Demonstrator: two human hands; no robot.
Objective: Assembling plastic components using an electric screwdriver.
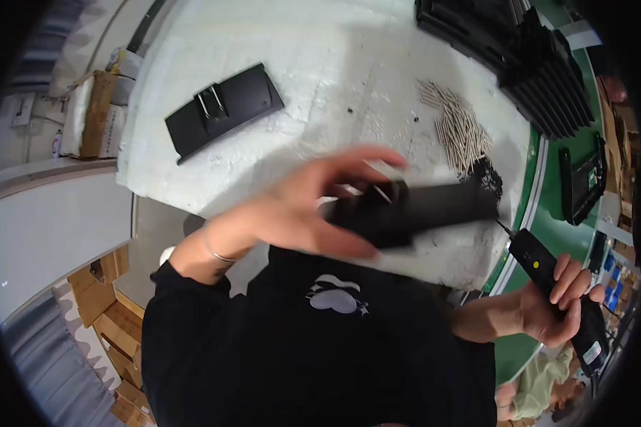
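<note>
My left hand (299,203) is curled around the left end of a black plastic part (441,208) and holds it above the table's near side; both are smeared by motion. A metal piece shows near my fingers on that part. In my right hand (559,302), fingers wrap round a black electric screwdriver (530,256) with a yellow dot, its thin bit pointing up and left toward the part's right end. A similar black plastic part (246,107), with a shiny metal piece midway along it, lies on the table at the far left.
A white-covered table (313,85) bears a heap of silvery metal pins (464,132) and a pile of tiny black pieces (487,173). Black plastic parts stand stacked (548,89) at the far right. Beyond the table's right edge, a black frame (584,178) lies on a green surface. Another person (545,381) is at lower right.
</note>
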